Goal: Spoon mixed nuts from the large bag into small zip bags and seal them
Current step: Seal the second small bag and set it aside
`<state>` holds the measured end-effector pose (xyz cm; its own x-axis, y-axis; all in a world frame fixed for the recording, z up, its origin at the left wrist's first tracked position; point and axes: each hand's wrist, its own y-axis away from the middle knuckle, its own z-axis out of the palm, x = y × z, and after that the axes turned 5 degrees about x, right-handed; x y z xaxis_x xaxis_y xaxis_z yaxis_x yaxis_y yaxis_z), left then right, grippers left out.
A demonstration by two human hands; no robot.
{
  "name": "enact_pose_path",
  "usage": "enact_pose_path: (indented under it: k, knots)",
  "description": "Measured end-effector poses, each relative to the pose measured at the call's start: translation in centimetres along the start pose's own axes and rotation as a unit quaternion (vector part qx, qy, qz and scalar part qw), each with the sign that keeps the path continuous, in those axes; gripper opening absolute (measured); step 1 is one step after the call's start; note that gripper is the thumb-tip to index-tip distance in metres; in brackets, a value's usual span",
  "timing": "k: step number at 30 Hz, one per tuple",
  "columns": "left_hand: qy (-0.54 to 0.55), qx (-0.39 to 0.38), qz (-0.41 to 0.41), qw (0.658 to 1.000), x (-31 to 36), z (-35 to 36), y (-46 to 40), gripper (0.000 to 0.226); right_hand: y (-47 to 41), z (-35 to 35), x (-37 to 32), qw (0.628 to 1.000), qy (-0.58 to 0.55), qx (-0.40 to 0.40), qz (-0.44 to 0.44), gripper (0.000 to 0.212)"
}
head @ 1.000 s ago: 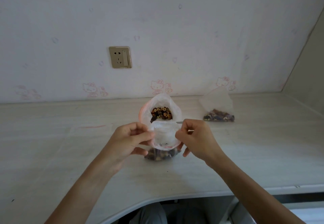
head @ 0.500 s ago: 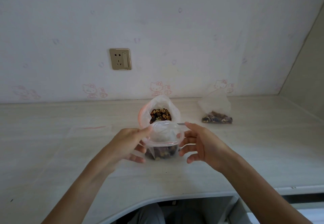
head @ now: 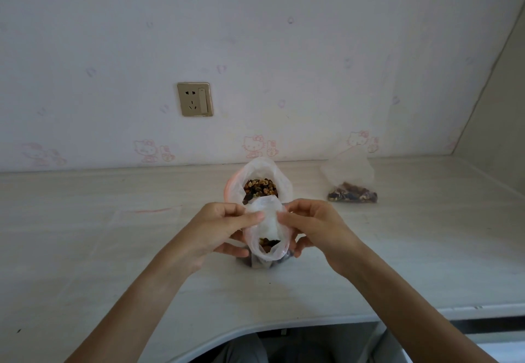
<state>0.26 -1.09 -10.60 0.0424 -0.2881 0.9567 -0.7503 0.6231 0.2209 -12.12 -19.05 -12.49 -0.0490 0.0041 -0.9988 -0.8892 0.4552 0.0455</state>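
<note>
Pinching a small zip bag (head: pixel 267 230) open with my left hand (head: pixel 220 230) and right hand (head: pixel 315 227); the large bag (head: pixel 260 185) stands just behind, a filled bag (head: pixel 352 189) far right, a wall socket (head: pixel 195 99) above.

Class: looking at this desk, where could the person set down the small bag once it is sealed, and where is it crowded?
Bare desk lies left of the left hand, out to the wall. Another bare patch lies right of the right hand, in front of the filled bag. It is crowded in the middle, where both hands pinch the small zip bag just in front of the large bag.
</note>
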Motion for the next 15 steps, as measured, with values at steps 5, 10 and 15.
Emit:
enact_pose_path:
  k: [5, 10, 15]
  knots:
    - [-0.062, 0.13, 0.096, 0.985, 0.4, -0.5, -0.3, 0.014, 0.0, -0.1, -0.4, 0.951, 0.23, 0.129, -0.159, 0.02]
    - [-0.257, 0.214, 0.239, 0.912, -0.2, -0.4, -0.1, 0.031, 0.0, 0.1, 0.6, 0.826, 0.456, 0.155, -0.293, 0.018]
    - [-0.131, 0.131, 0.086, 0.979, -0.9, -0.8, 0.2, 0.027, 0.1, -1.2, 0.8, 0.98, 0.174, 0.085, -0.035, 0.027]
